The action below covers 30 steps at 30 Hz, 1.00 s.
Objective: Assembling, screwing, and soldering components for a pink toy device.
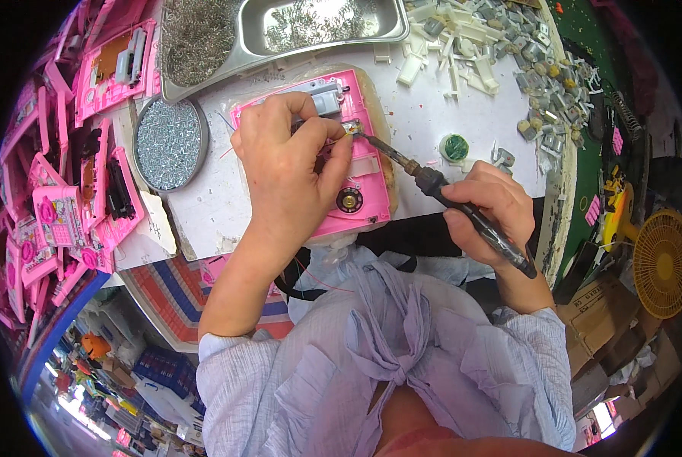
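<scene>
A pink plastic toy housing (pixel 368 194) lies on the table in front of me, with a grey part at its far end and a round black part (pixel 349 199) near its close end. My left hand (pixel 288 156) rests over the housing, thumb and fingers pinched on a thin wire. Gripped in my right hand (pixel 493 209) is a black soldering iron (pixel 432 181). Its tip reaches left to a small metal part (pixel 351 128) on the housing, close beside my left fingertips. Much of the housing's left half is hidden under my left hand.
A round dish of small screws (pixel 171 145) stands left of the housing. Beyond it is a metal tray (pixel 390 19) of springs. A small green-filled tub (pixel 454 148) sits right. Grey and white parts (pixel 543 84) lie far right; pink housings (pixel 59 198) pile up at left.
</scene>
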Tool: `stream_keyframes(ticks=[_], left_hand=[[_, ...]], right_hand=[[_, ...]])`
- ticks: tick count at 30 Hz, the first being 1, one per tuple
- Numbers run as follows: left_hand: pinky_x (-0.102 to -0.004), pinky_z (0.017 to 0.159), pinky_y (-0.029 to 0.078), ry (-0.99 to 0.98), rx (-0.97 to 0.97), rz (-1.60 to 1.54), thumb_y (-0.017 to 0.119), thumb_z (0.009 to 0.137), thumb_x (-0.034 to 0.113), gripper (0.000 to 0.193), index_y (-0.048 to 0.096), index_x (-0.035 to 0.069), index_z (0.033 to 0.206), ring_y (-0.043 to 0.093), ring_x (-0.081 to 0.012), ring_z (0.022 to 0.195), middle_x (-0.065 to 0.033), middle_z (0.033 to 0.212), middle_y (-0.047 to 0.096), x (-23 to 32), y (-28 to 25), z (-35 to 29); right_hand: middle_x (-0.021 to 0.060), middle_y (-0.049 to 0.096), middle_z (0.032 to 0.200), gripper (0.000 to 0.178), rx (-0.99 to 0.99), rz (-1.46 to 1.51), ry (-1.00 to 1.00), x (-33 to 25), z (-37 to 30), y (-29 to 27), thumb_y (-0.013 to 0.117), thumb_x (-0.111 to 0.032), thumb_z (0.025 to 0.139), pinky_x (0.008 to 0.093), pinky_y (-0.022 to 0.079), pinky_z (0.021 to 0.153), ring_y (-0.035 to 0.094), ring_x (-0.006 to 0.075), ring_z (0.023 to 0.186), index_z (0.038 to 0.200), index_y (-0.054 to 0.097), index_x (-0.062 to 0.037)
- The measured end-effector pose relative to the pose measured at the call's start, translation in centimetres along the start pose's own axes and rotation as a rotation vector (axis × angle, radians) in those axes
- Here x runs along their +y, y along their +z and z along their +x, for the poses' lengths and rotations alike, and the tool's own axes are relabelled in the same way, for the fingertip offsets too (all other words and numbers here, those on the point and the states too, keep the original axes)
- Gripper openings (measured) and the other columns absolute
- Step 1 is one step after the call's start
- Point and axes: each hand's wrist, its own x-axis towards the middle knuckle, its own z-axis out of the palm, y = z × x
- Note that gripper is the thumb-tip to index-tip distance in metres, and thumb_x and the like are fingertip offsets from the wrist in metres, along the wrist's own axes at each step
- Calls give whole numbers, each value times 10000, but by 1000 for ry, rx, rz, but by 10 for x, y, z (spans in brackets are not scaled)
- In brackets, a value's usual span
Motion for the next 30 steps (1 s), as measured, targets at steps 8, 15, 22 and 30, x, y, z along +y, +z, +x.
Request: stream_keyframes(ticks=[8, 15, 22, 30], left_hand=[[-404, 803, 360, -12, -14, 20, 805, 718, 146, 123, 709, 121, 790, 517, -260, 919, -25, 954, 576, 2, -2, 1], [-412, 821, 354, -21, -53, 41, 814, 718, 150, 147, 704, 110, 808, 530, -261, 938, -38, 956, 574, 5, -5, 2], [-412, 830, 347, -25, -81, 56, 814, 719, 148, 159, 708, 108, 830, 533, -257, 944, -41, 955, 571, 7, -8, 3], [-391, 794, 341, -13, -75, 118, 789, 744, 132, 132, 706, 109, 845, 496, -243, 867, -42, 913, 531, 12, -7, 7]], right_hand=[[68, 607, 690, 286, 57, 17, 63, -1, -3, -13, 785, 3, 744, 296, 367, 505, 520, 179, 557, 1014, 693, 28], [66, 601, 683, 281, 79, 13, 23, 1, 0, -19, 788, -11, 757, 300, 355, 492, 512, 175, 549, 1017, 691, 30], [65, 597, 665, 285, 65, 17, -3, 4, 4, -22, 794, -26, 761, 303, 367, 492, 523, 187, 549, 1020, 690, 27], [67, 606, 670, 279, 31, 22, 5, 6, 10, -15, 780, -6, 749, 317, 388, 490, 529, 202, 544, 1012, 689, 14]])
